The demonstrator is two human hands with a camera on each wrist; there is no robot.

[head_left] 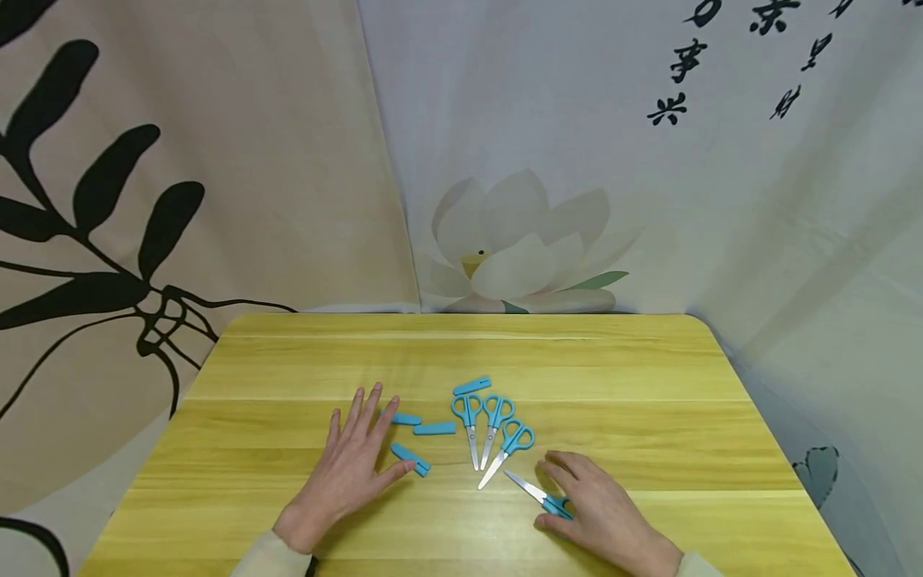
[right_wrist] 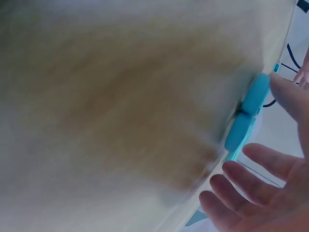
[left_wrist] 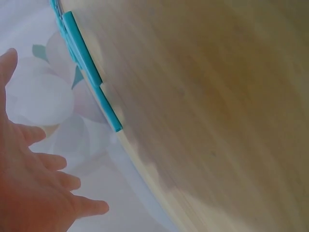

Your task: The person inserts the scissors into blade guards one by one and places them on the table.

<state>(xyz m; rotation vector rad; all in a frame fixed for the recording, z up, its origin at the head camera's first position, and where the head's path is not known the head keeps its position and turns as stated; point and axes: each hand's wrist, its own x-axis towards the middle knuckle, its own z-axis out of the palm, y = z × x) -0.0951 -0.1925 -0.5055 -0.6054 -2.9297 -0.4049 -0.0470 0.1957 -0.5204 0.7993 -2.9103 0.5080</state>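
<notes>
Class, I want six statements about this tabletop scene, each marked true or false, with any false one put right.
1. Four pairs of silver-bladed, blue-handled scissors lie on the yellow wood-grain table. True.
2. The person's left hand is clenched into a fist. False: the left hand has its fingers straight and spread.
3. One slim, flat blue cap lies farther from the person than the other three caps. True.
4. Every scissor blade is covered. False: all the blades are bare.
5. The right hand is at the handles of the pair nearest the person. True.
6. The fabric backdrop is plain. False: the fabric backdrop bears a printed pale flower.
</notes>
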